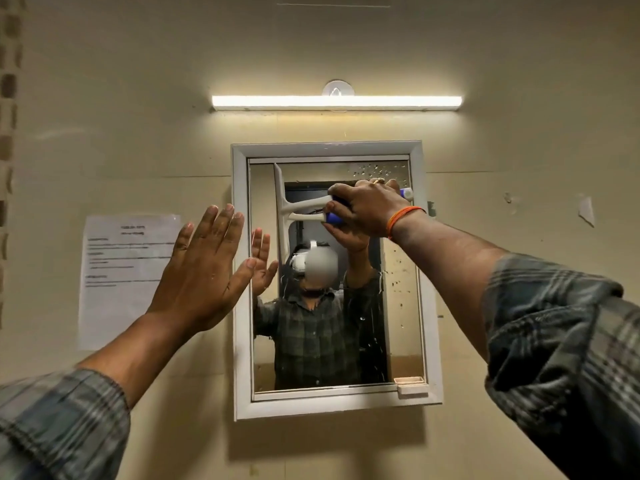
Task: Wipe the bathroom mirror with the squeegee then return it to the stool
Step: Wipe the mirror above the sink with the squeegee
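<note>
1. Our right hand point(367, 207) is wrapped tight around the blue handle of the squeegee point(304, 206). The squeegee is up high on the mirror point(332, 341), and its long white blade stands up and down, out to the left of our right hand.

2. Our left hand point(207, 268) holds nothing. Its fingers are straight and spread — it is lifted flat beside the left side of the white frame point(240, 306). We cannot tell if it touches the wall point(138, 98).

3. We think we are in the middle of wiping. There are still water drops on the glass below our right hand and over on its right side.

4. To wipe well, we should press the whole blade flat on the glass and pull it in one slow, even line, so no wet stripe is left behind.

5. The blade is near the top and left edges of the glass already. The open room is below our right hand and to its right — lots of glass to cross there.

6. We should stop before the small tray point(410, 384) at the bottom corner, far below our right hand, and not bump the frame.

7. We cannot see the stool here.
</note>
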